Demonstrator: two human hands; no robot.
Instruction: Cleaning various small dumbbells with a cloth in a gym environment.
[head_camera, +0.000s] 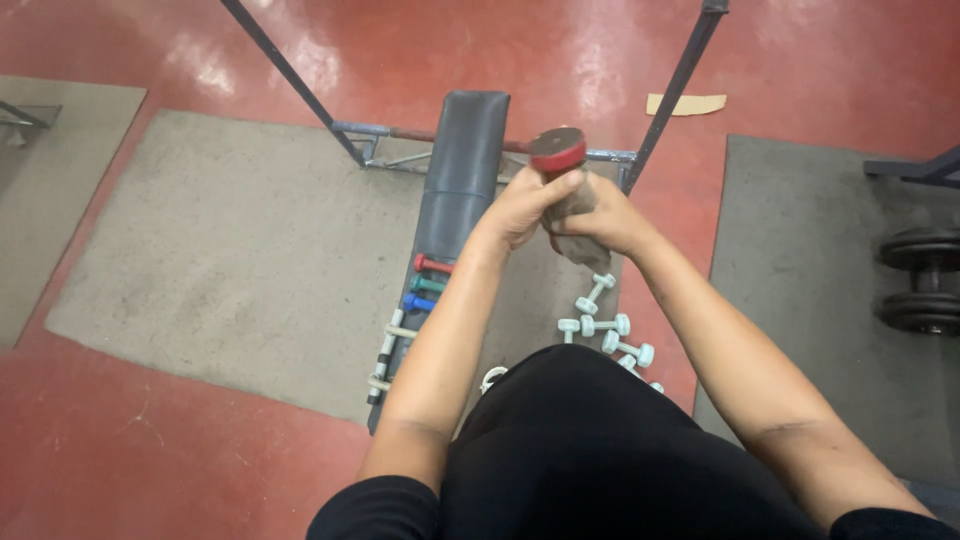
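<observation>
Both hands meet above a dark padded bench (465, 150). My left hand (525, 205) grips a small red dumbbell (557, 152) by its handle, one round end pointing up. My right hand (608, 222) presses a grey cloth (580, 235) against the dumbbell's lower part, which the cloth and fingers hide. On the bench below my left forearm lie a red dumbbell (432, 264), a green one (425, 284) and a blue one (416, 302), side by side.
Several pale blue small dumbbells (605, 325) lie on the grey mat (240, 250) by the bench. A metal rack frame (660, 100) stands behind. Black heavy dumbbells (920, 280) rest on a dark mat at right. A cardboard scrap (685, 103) lies on the red floor.
</observation>
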